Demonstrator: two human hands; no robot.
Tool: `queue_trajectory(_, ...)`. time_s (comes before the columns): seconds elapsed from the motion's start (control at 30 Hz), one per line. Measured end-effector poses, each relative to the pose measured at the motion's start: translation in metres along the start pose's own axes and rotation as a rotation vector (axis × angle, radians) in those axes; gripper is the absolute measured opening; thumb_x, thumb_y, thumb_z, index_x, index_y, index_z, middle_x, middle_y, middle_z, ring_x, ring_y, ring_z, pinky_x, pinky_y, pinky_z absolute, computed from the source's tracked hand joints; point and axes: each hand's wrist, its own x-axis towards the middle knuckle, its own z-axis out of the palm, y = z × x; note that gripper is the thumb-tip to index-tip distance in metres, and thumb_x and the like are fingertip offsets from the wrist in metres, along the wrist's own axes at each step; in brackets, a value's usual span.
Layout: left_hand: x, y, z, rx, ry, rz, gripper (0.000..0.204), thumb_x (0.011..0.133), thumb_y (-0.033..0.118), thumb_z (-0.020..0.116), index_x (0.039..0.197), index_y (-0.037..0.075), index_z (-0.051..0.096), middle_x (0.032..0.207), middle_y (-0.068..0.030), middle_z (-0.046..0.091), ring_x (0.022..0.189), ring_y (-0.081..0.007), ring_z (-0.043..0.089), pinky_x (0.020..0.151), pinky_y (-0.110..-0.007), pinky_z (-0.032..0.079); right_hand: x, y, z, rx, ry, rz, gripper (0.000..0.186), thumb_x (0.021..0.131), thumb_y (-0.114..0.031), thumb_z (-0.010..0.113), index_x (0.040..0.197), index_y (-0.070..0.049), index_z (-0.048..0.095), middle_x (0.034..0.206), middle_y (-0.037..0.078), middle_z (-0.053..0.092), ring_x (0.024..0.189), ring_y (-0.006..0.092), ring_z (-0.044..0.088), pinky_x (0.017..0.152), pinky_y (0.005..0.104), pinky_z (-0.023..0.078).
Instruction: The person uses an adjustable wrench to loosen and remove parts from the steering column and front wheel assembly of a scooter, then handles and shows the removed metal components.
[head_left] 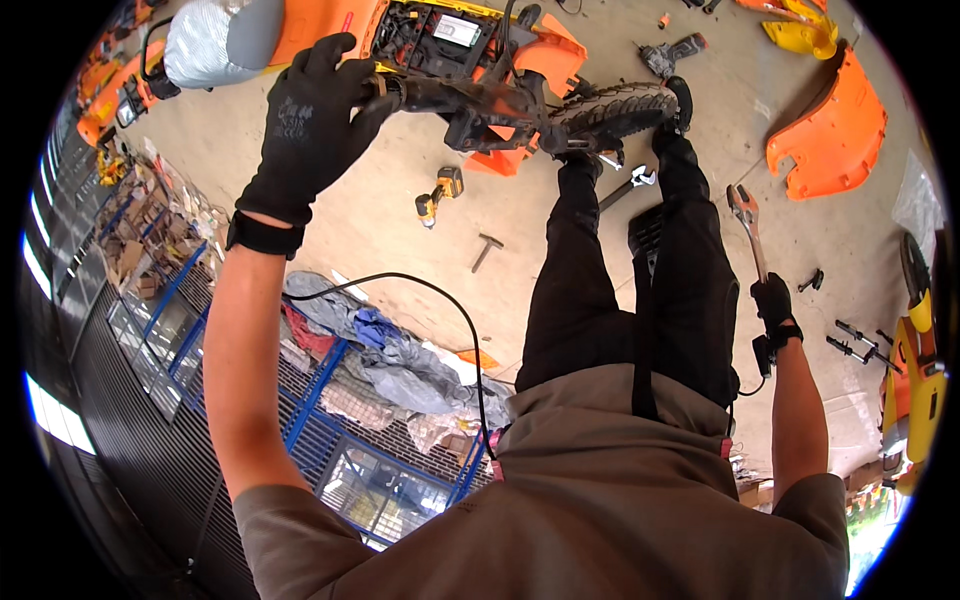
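Both my hands wear black work gloves. My left hand (315,125) is at the free end of a black front fork (450,100), its fingers and thumb around the tube end. The fork's other end meets a knobby tyred wheel (615,112) near my feet. Behind the fork is an orange vehicle body with an open bay of wiring (430,40). My right hand (773,303), low at my right side, is closed round the handle of a metal wrench (748,222); its jaw end points away from me.
On the floor lie a yellow-black cordless driver (440,196), a hammer (487,252), another wrench (630,187) and a grey drill (672,54). An orange shell panel (832,130) lies right. A black cable (425,283) loops by my left side. Crumpled sheeting (400,360) lies left.
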Motion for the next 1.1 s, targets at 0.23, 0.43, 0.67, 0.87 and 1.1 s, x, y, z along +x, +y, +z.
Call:
queue_trajectory(0.23,0.0,0.021,-0.011,0.026,-0.023,-0.002,0.066,0.072,0.012,0.08,0.133,0.018,0.055,0.138,-0.0122,0.047,0.115,-0.0325,0.056,0.094,-0.044,0.047,0.0,0.001,0.0,-0.037,0.01,-0.006,0.02,0.078,-0.023,0.06,0.078,-0.004,0.053,0.06,0.006,0.052,0.045,0.0188,0.052,0.04,0.0352,0.045)
queue_trajectory(0.43,-0.005,0.001,-0.001,0.055,-0.009,0.017,0.063,0.071,0.012,0.08,0.129,0.019,0.056,0.136,-0.0117,0.048,0.114,-0.0326,0.056,0.093,-0.043,0.047,-0.002,-0.003,0.0,-0.028,-0.006,0.012,0.018,0.077,-0.02,0.06,0.081,-0.004,0.054,0.059,0.007,0.052,0.045,0.0199,0.052,0.042,0.0374,0.043)
queue_trajectory(0.67,-0.001,0.014,-0.009,0.052,0.032,0.023,0.059,0.073,0.013,0.079,0.128,0.018,0.058,0.139,-0.0118,0.046,0.12,-0.0325,0.052,0.097,-0.044,0.044,0.0,-0.003,-0.001,-0.013,-0.003,0.013,0.02,0.077,-0.022,0.061,0.08,-0.004,0.054,0.06,0.006,0.052,0.046,0.0195,0.052,0.041,0.0364,0.045)
queue_trajectory(0.87,-0.001,0.002,-0.006,0.042,-0.01,0.015,0.057,0.076,0.019,0.079,0.128,0.012,0.057,0.137,-0.0129,0.048,0.117,-0.0329,0.053,0.096,-0.044,0.045,0.001,-0.004,-0.002,-0.015,-0.003,0.001,0.021,0.077,-0.023,0.06,0.079,-0.004,0.054,0.061,0.006,0.052,0.047,0.0196,0.053,0.041,0.0358,0.046)
queue_trajectory(1.1,0.002,0.016,-0.008,0.123,0.034,0.092,0.056,0.075,0.019,0.079,0.126,0.01,0.058,0.134,-0.0131,0.051,0.107,-0.0317,0.059,0.092,-0.043,0.047,0.0,-0.002,-0.002,0.01,-0.018,0.005,0.021,0.077,-0.024,0.06,0.079,-0.004,0.053,0.06,0.005,0.051,0.047,0.018,0.052,0.04,0.0352,0.045)
